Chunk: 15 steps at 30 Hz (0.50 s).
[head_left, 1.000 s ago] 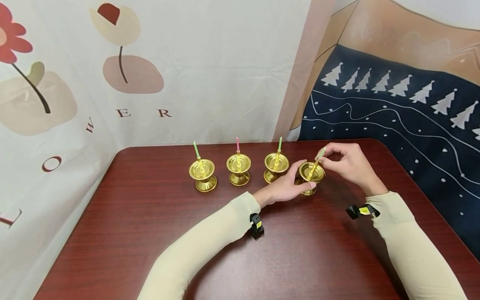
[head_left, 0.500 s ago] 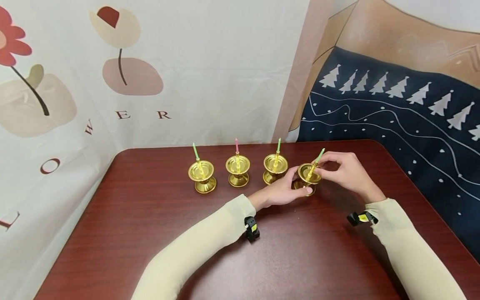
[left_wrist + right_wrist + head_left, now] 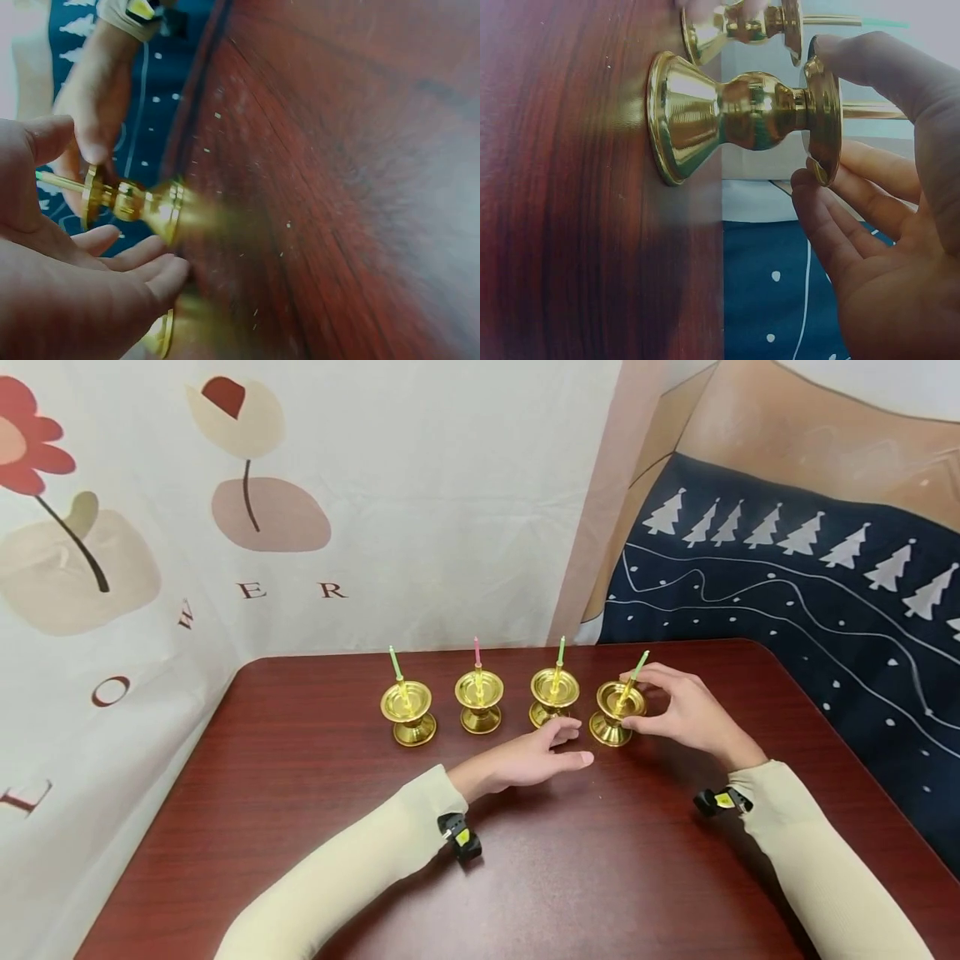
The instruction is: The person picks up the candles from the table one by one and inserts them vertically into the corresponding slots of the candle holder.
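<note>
At the right end of a row of shiny gold candle holders, my right hand (image 3: 697, 714) grips the dish rim of one holder (image 3: 611, 728) between thumb and fingers. A thin green candle (image 3: 641, 665) leans a little to the right in its socket. That holder's foot stands on the table (image 3: 562, 187), as the right wrist view shows. My left hand (image 3: 528, 760) is apart from it, fingers loosely extended and holding nothing. Just behind those fingers stands another gold holder (image 3: 555, 687) with a green candle (image 3: 561, 652); its foot is partly hidden by the hand.
Farther left stand a holder (image 3: 479, 692) with a pink candle (image 3: 477, 652) and a holder (image 3: 407, 703) with a tilted green candle (image 3: 396, 663). The dark red wooden table ends just behind the row. A pale printed cloth (image 3: 435, 510) and a navy tree-patterned cloth (image 3: 750, 577) hang beyond.
My left hand has let go of the rightmost holder and drawn back left. My right hand has shifted from the green candle down to the holder's rim. The holder has moved slightly left.
</note>
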Each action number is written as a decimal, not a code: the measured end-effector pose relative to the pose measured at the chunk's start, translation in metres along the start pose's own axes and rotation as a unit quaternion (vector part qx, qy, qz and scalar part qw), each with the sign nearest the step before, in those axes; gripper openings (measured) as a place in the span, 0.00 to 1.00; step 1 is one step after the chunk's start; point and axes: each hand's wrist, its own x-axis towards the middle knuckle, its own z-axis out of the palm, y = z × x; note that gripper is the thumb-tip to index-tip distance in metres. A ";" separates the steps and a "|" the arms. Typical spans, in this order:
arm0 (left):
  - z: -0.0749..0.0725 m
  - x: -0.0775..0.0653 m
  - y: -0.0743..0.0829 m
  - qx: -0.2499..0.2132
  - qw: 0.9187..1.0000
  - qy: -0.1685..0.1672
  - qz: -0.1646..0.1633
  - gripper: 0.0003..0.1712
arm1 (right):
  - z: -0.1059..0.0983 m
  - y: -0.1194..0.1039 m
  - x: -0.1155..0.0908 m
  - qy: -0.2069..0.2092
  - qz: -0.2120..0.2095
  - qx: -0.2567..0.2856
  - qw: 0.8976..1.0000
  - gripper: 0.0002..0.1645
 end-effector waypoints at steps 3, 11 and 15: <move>-0.006 -0.020 0.001 0.009 1.000 -0.007 0.013 0.40 | 0.000 0.002 0.002 -0.001 0.016 -0.002 1.000 0.36; -0.041 -0.074 -0.014 0.134 0.990 -0.002 0.046 0.28 | -0.002 0.007 0.005 0.005 0.038 0.004 0.999 0.36; -0.075 -0.098 -0.037 0.212 0.976 0.009 0.051 0.13 | -0.006 0.011 0.003 -0.011 0.047 0.017 0.999 0.38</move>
